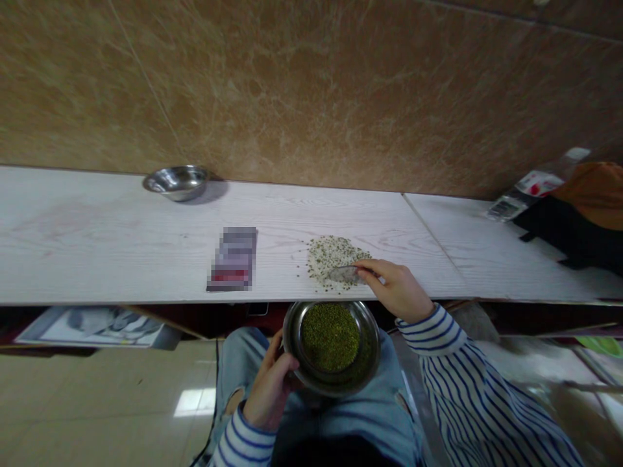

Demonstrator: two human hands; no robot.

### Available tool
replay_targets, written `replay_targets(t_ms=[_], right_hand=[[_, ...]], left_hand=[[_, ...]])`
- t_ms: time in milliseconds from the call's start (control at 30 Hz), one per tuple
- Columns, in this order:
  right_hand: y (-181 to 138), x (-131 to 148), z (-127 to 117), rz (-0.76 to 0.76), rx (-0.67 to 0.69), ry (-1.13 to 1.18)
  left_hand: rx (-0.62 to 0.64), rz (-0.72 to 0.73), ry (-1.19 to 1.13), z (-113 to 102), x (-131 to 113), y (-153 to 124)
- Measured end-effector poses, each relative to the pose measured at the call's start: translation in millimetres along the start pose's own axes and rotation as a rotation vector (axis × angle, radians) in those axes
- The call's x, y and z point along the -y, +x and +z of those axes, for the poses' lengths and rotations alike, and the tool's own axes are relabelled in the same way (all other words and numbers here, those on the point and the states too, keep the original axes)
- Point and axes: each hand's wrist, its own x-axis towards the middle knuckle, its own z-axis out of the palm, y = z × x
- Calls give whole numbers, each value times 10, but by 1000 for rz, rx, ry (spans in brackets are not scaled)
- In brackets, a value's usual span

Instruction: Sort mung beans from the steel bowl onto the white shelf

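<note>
A steel bowl rests over my lap just below the counter edge, and my left hand grips its left rim with the thumb on top. Small green beans lie inside it. On the counter, a flat pile of white grains mixed with green beans is spread out. Over the front right part of this pile, my right hand is closed on a metal spoon. The spoon's head points left, low against the grains; whether it carries any is hard to make out.
A second steel bowl stands by the wall. Left of the pile lies a flat, blurred-out rectangular object. A clear plastic bottle and a dark and brown cloth item are at right. An open drawer juts out below left.
</note>
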Motion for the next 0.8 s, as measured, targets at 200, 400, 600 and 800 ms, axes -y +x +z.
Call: replay_targets(t_ms=[200,400,600,800], right_hand=[[-193,-16,-112,10,-6,33],[-247,-7,-93,11,25,48],[-212,72,-35,-31,45,62],[-138,39,37,-33,31,18]], left_hand=[[35,-21,7,-58,49,42],[60,-35,14,-54,70,56],[13,-38,5,-39,55,28],[-8,-10,-5,6,51,30]])
